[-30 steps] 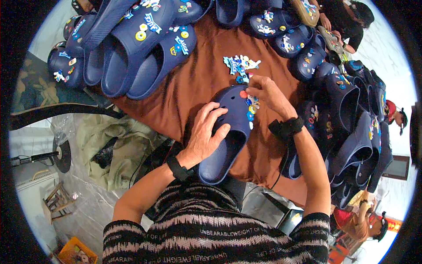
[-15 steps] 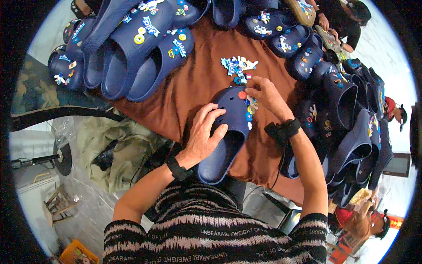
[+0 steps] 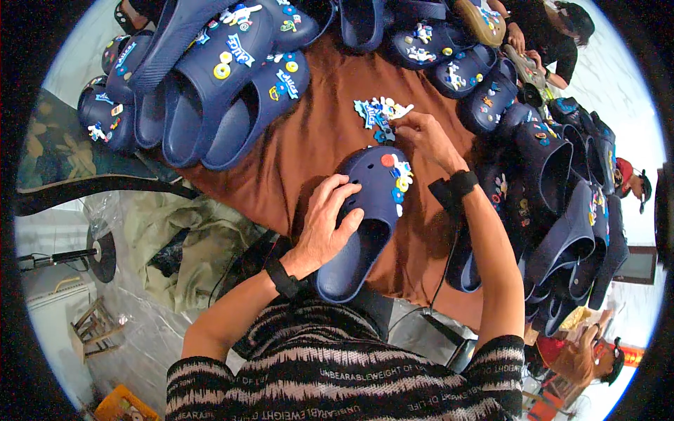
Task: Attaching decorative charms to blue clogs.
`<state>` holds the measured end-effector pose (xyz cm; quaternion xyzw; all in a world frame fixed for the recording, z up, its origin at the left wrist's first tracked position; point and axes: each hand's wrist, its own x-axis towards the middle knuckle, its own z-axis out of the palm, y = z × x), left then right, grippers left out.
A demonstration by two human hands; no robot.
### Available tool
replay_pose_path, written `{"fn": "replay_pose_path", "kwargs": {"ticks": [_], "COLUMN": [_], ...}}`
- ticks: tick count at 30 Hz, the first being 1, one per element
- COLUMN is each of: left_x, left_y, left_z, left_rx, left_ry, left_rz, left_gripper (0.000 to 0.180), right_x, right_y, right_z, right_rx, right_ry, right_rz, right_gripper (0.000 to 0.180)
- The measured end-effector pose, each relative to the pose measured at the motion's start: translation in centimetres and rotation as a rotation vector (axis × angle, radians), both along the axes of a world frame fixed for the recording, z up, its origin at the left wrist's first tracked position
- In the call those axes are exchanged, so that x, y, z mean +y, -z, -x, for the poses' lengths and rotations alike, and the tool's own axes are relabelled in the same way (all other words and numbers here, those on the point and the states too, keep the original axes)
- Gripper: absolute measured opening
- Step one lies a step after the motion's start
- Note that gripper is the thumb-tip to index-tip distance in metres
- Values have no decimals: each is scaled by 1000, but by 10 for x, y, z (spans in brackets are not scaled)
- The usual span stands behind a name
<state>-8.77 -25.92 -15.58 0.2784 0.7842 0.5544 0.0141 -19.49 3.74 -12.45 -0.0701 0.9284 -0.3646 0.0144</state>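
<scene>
Right hand has reached the charms — finger closure unclear; left hand grips the clog (stacked clogs crowd around).

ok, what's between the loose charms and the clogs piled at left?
Head view: only wrinkled brown cloth between the loose charms and piled clogs; no object on that stretch. The right hand is on the charms' other side.

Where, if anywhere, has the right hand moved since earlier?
Yes: against the loose shoe charms on the brown cloth, the right hand moved forward, from the red charm on the navy clog toward them.
</scene>
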Motion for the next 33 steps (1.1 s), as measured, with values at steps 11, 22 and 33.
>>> {"fn": "replay_pose_path", "kwargs": {"ticks": [11,22,33], "left_x": [-3,-1,1], "left_y": [0,3,3], "left_z": [1,-1,0], "left_rx": [-6,-1,8], "left_ry": [3,-30,-42], "left_rz": [2,-40,-29], "left_gripper": [48,43,40], "right_x": [-33,-41,-65], "right_y": [-11,-54,-46], "right_z": [22,16,-3], "right_rx": [-90,-280,-240], "right_ry": [-253,-273,-460], "right_rz": [-335,25,-196], "right_gripper": [21,17,16]}}
